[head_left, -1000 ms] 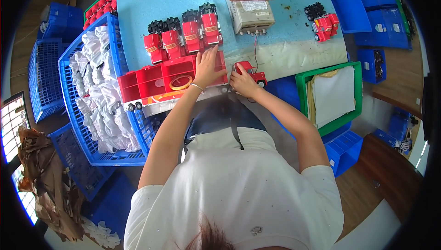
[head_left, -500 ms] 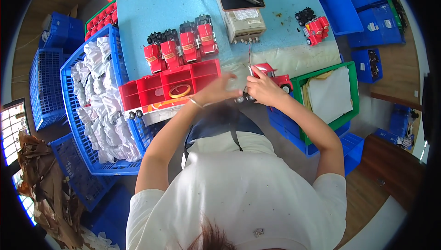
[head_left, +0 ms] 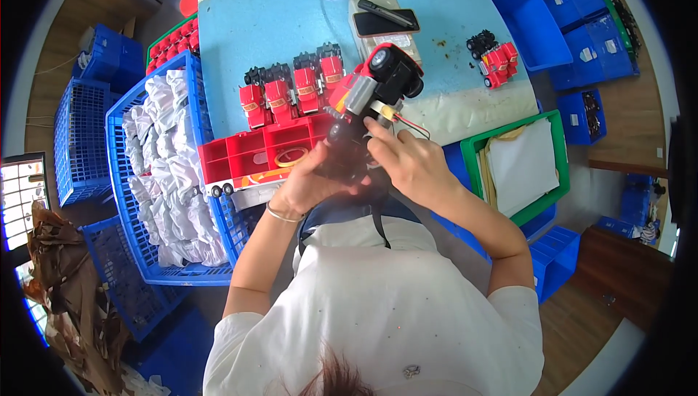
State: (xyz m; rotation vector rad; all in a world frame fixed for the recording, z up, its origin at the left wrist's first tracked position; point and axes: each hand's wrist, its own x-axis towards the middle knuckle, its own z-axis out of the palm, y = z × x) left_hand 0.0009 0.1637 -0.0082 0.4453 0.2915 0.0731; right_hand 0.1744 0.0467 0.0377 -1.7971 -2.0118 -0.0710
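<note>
A red toy truck cab is raised over the table's near edge, its black underside, wheels and silver motor housing facing up. My left hand is closed around its rear end, where the dark wheels are blurred. My right hand has its fingers bent against the chassis, the index fingertip beside a small cream part. Thin red and dark wires loop out above my right knuckles. To the left lies a red compartmented toy trailer with a yellow ring in it.
Several red truck cabs stand in a row behind the trailer; others sit at the right. A beige box carries a phone and pen. A blue crate of white-wrapped items stands left, a green tray right.
The truck cab has been lifted from the table's edge and turned underside up. Both hands have come together on it, the left closing around its rear. The view has shifted slightly.
</note>
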